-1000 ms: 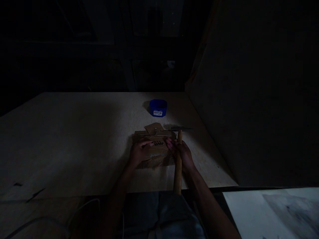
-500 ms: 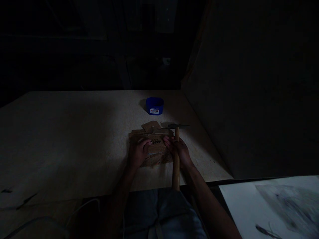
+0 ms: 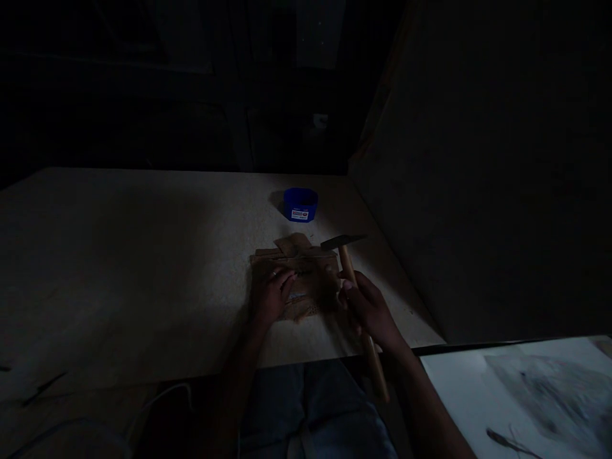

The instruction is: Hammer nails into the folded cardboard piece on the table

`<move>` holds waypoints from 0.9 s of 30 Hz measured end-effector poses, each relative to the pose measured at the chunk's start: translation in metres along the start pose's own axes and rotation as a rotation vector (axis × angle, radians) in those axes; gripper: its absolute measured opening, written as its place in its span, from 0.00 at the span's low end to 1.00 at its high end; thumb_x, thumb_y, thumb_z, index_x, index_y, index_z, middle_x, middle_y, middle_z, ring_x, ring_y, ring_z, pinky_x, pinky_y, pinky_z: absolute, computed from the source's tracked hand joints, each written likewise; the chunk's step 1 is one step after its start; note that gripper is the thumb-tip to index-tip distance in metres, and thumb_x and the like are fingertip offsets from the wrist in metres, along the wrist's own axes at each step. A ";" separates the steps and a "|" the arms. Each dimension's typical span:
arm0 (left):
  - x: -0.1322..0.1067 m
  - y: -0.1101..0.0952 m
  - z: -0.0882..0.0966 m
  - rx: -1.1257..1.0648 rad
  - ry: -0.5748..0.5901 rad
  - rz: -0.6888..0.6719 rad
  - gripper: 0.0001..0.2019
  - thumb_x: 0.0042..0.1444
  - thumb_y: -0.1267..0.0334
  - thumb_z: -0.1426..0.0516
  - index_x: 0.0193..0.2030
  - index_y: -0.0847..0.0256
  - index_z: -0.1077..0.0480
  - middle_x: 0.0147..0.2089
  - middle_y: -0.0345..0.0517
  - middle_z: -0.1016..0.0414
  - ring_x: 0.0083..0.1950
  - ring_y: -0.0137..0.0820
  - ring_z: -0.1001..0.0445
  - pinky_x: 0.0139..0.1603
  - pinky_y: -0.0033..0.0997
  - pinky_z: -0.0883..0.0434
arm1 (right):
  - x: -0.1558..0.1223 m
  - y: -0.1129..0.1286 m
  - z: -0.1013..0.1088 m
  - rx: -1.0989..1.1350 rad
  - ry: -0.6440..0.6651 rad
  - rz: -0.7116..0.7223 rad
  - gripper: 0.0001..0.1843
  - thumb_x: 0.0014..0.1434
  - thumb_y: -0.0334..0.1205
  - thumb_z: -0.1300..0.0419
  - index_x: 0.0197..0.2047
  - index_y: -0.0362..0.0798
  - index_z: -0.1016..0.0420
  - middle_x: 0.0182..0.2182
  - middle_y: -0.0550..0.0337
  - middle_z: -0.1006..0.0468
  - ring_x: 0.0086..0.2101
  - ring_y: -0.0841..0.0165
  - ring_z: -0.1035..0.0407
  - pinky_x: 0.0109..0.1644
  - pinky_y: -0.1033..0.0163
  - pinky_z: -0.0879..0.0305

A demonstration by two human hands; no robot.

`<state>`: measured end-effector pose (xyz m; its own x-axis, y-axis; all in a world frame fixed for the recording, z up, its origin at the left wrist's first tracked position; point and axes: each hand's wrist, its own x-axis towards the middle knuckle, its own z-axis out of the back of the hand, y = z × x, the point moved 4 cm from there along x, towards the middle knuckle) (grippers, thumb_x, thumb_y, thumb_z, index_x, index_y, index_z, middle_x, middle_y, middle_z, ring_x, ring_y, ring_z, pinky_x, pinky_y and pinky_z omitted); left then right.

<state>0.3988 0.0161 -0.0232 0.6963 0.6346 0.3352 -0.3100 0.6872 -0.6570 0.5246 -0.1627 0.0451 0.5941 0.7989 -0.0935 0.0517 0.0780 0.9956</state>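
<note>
In dim light, my right hand (image 3: 370, 309) grips a hammer (image 3: 350, 264) by its wooden handle. The dark metal head is raised over the right side of a layered piece of brown cardboard (image 3: 320, 264). My left hand (image 3: 272, 293) rests on the left part of the cardboard, thumb and fingertips pinched together. They meet the left end of a small, dark zigzag metal piece (image 3: 302, 273), which is blurred and too dark to name exactly. A loose cardboard flap (image 3: 294, 242) lies at the far edge, and torn bits show at the near edge.
A blue plastic container (image 3: 300, 205) with a white label stands beyond the cardboard. On the right rises a dark upright panel (image 3: 459, 191) along the table (image 3: 167, 255). A white surface (image 3: 459, 382) at lower right bears a dark slim object (image 3: 500, 438). A pale cable (image 3: 167, 395) hangs lower left.
My right hand has moved right and back, off the zigzag piece, and now grips the hammer with its handle tilted. My left hand has barely moved.
</note>
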 end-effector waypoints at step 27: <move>0.002 0.002 -0.004 -0.029 0.028 0.041 0.10 0.63 0.65 0.44 0.42 0.54 0.19 0.44 0.47 0.21 0.45 0.35 0.24 0.49 0.34 0.29 | -0.004 0.005 -0.032 -0.406 0.153 0.126 0.16 0.66 0.48 0.43 0.50 0.51 0.20 0.33 0.58 0.19 0.36 0.61 0.25 0.39 0.61 0.31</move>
<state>0.4017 0.0173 -0.0266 0.7014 0.6518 0.2883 -0.3203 0.6496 -0.6895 0.4967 -0.1465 0.0506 0.4488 0.8936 -0.0015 -0.3508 0.1777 0.9194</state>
